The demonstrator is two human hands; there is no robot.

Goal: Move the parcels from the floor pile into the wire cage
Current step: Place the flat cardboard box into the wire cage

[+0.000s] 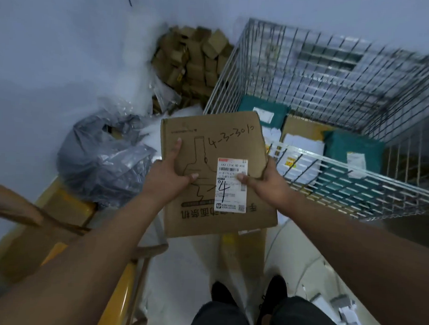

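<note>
Both hands are on one parcel. The left hand [169, 170] grips the left edge of a flat cardboard box [204, 137], with its thumb pressed on the top face and one finger lying along the side. The right hand [264, 181] grips the opposite edge, its thumb resting on the white shipping label [231, 194] and the rest of its fingers hidden beneath the box. The box is held in the air at a slight tilt, top face up. That face carries a line drawing, "4-3-3010" in marker and a big "4" scrawled across the label.

The box is outside the wire cage [330, 164], just by its near left corner, and its far right corner covers that corner of the cage from where I stand.

Down in the cage lie two teal mailers [352, 147], some white parcels [304, 146] and a brown carton [302, 127], all packed close together.

To the left of the box, a heap of grey plastic bags [106, 158] slumps against the wall. Behind it, a pile of small cardboard boxes [195, 57] fills the corner beside the cage. A yellow frame [121, 280] runs along the lower left, under the left forearm. The person's black shoes [274, 288] stand on the pale floor [192, 271] below the box.
</note>
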